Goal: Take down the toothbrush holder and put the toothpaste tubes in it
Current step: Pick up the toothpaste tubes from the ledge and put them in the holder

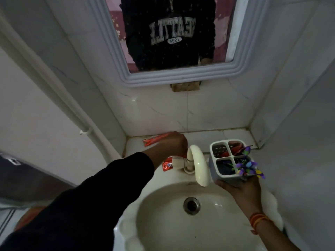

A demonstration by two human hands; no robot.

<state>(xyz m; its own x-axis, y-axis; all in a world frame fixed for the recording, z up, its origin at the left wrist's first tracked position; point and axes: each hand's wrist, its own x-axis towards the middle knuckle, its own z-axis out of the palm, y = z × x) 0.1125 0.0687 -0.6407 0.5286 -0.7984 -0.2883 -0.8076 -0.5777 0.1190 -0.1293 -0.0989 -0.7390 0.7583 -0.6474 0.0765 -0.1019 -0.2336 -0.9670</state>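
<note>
My right hand (239, 187) holds the toothbrush holder (220, 161) from below, to the right of the tap. The holder is white with four compartments. A red tube stands in its back right compartment, and purple toothbrushes (247, 166) stick out of the front right one. My left hand (175, 144) is closed above the ledge, just left of the tap. A red toothpaste tube with a white end (169, 164) pokes out beneath it and seems to be in its grip. Another red toothpaste tube (154, 140) lies flat on the ledge behind that hand.
A cream curved tap (199, 165) rises between my hands, over the white basin (163, 211) with its metal drain (191, 205). Tiled walls close in at the back and right. A framed mirror (172, 77) hangs above, and a pipe (54, 91) runs down the left wall.
</note>
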